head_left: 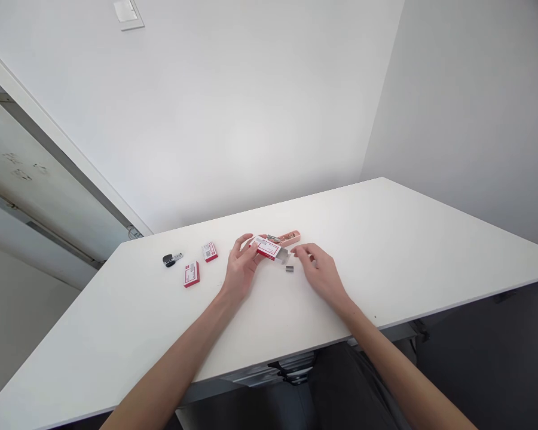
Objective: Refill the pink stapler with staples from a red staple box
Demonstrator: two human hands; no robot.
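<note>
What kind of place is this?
Probably an office or home desk; can't pin down which. Clues: a plain white table against a bare stretch of wall, small red-and-white boxes, and what looks like a pink stapler.

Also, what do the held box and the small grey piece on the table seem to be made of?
Held box: probably thin card, printed red and white, with straight folds and an open end. Grey piece: likely metal, with a dull sheen.

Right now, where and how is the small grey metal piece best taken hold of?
Probably pinch the small grey metal piece by its long edges, coming from above right with the right hand: it lies low on the table, while the open box and left hand are mostly to its left.
</note>
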